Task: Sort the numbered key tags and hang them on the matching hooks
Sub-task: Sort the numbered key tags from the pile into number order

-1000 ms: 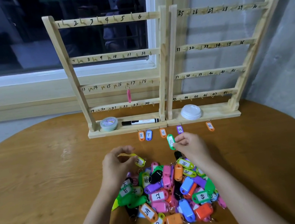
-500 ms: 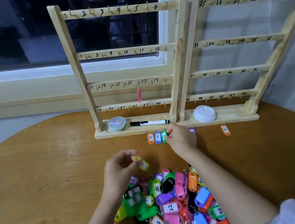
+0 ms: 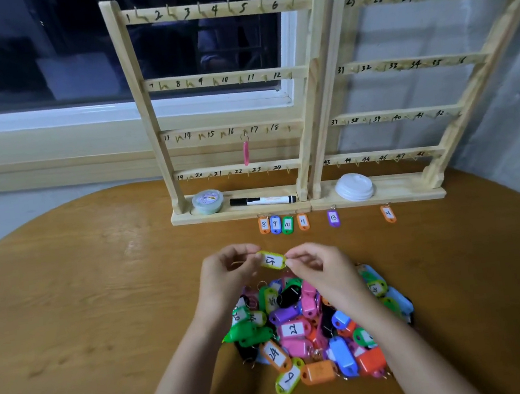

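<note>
Both hands pinched one yellow tag [image 3: 271, 260], left hand [image 3: 229, 274] at its ring end, right hand [image 3: 321, 266] at the other end, held clear of the bench [image 3: 102, 314] in front of the rack [image 3: 305, 199], between the rack and the pile [image 3: 301, 329]. It looked light, stiff, smooth plastic, likely slippery; the thin wire ring seemed the part to hold for hooking

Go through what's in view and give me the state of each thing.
Yellow tag: held above the table.
Left hand: pinching yellow tag.
Right hand: pinching yellow tag.
Pink tag: hanging from a hook.
Marker: capped, lying flat.
Tub: closed.
Tag pile: loose, unsorted.
</note>
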Demonstrator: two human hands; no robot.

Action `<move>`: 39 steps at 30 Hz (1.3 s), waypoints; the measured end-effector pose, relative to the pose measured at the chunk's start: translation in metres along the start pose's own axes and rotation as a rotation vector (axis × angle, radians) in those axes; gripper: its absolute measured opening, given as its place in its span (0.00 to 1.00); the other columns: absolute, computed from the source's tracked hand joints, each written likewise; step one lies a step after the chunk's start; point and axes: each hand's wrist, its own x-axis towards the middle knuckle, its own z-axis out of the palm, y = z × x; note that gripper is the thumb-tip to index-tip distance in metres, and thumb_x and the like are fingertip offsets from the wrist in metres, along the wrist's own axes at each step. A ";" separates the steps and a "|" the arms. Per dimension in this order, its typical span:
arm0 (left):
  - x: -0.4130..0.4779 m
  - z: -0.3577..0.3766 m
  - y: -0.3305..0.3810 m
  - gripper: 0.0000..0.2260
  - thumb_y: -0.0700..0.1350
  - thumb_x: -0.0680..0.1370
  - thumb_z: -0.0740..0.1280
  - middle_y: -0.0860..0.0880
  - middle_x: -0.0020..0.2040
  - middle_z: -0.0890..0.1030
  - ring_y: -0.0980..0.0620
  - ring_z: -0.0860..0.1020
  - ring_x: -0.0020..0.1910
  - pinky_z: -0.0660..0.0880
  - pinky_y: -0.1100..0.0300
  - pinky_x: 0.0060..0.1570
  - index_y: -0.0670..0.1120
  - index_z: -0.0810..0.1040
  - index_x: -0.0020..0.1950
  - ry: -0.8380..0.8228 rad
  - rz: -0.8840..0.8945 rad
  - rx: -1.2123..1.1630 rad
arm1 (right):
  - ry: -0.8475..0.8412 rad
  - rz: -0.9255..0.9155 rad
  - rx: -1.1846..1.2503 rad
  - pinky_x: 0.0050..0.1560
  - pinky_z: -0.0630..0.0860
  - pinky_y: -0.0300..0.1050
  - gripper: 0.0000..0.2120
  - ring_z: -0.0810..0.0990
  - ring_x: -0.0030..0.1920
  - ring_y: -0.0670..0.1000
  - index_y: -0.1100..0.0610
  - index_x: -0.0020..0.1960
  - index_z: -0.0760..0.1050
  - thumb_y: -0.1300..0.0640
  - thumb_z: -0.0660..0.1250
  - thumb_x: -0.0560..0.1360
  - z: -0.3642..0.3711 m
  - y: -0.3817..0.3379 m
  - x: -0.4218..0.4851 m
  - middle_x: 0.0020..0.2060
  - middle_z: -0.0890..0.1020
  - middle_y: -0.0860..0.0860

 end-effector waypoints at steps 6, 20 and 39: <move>-0.015 0.006 0.005 0.05 0.34 0.75 0.69 0.44 0.38 0.84 0.49 0.82 0.39 0.76 0.58 0.40 0.42 0.81 0.47 0.013 -0.068 -0.191 | 0.139 0.069 0.180 0.46 0.75 0.32 0.07 0.80 0.44 0.40 0.52 0.52 0.80 0.58 0.70 0.75 0.010 -0.005 -0.021 0.42 0.83 0.46; -0.005 -0.039 0.009 0.07 0.33 0.72 0.72 0.46 0.42 0.85 0.54 0.82 0.40 0.78 0.67 0.39 0.45 0.82 0.46 0.039 0.041 0.274 | 0.247 0.140 0.418 0.41 0.74 0.28 0.03 0.82 0.43 0.40 0.51 0.44 0.80 0.58 0.70 0.75 0.008 -0.016 -0.021 0.41 0.85 0.46; 0.015 -0.057 -0.017 0.10 0.39 0.69 0.77 0.57 0.40 0.81 0.60 0.77 0.39 0.69 0.72 0.38 0.52 0.84 0.46 -0.139 0.225 0.899 | 0.249 0.192 0.386 0.40 0.74 0.29 0.04 0.82 0.43 0.40 0.52 0.46 0.79 0.61 0.70 0.75 -0.019 0.008 -0.020 0.42 0.84 0.48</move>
